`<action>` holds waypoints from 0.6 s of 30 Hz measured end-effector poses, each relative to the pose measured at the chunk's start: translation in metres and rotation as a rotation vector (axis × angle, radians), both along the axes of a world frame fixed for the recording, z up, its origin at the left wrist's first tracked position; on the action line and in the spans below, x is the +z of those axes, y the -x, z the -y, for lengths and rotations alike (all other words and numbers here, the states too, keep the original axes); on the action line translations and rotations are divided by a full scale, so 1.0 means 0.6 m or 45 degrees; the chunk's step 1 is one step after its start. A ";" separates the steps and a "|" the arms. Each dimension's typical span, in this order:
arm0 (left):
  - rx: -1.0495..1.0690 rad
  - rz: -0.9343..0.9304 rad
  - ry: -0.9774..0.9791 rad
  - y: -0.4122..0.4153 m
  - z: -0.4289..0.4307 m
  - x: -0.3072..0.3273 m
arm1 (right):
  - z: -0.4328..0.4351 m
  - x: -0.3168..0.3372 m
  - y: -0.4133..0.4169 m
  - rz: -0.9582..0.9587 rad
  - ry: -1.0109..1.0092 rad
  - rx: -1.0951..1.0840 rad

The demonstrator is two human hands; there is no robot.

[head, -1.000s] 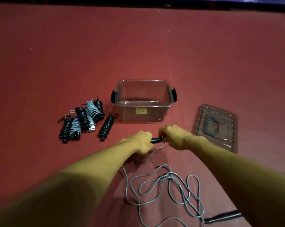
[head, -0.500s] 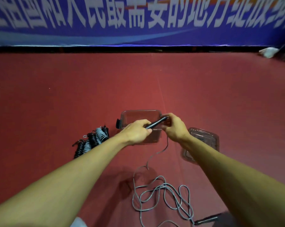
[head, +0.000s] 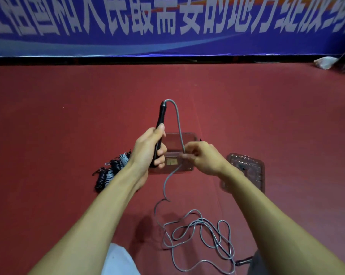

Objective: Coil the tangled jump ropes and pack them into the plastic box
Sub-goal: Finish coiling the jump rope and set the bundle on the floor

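Upright now instead of slanted, over the red floor point(head: 68, 135) and clear plastic box point(head: 186, 168), the grey jump rope's point(head: 201, 220) black handle point(head: 161, 116) sits fisted in the left hand point(head: 147, 149) while the right hand point(head: 205, 157) pinches the cord point(head: 179, 128), apparently to wind its floor-bound tangle.

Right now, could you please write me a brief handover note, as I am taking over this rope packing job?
Left hand grips the black handle, held upright. Right hand pinches the grey cord below its bend. The rest of the cord lies tangled on the floor, its other handle near the right arm. Done: coiled ropes lie left of the plastic box; lid off, to its right. Left: coil this rope, pack them all.
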State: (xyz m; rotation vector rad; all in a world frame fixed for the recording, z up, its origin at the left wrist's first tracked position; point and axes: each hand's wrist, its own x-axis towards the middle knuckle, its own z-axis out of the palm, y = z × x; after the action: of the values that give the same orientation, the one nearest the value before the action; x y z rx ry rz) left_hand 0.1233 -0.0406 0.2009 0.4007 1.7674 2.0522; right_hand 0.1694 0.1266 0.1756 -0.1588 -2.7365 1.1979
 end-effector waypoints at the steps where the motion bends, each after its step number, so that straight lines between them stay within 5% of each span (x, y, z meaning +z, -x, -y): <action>1: 0.046 0.001 -0.015 0.002 -0.002 -0.002 | 0.000 0.001 -0.001 0.025 -0.070 0.006; 5: 0.209 -0.128 0.143 0.014 -0.015 -0.032 | -0.010 0.002 0.011 -0.095 0.109 -0.195; 12: 0.188 -0.298 0.391 0.010 -0.022 -0.062 | -0.013 0.041 0.001 -0.383 0.982 -0.506; 18: 0.128 -0.366 0.443 -0.012 -0.049 -0.062 | -0.033 0.062 -0.017 -0.552 1.167 -0.665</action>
State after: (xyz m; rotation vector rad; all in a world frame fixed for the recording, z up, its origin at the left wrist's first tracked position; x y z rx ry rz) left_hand 0.1305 -0.0111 0.1638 0.5284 2.3084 1.7664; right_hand 0.1797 0.1463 0.2130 -0.5788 -1.4832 1.8980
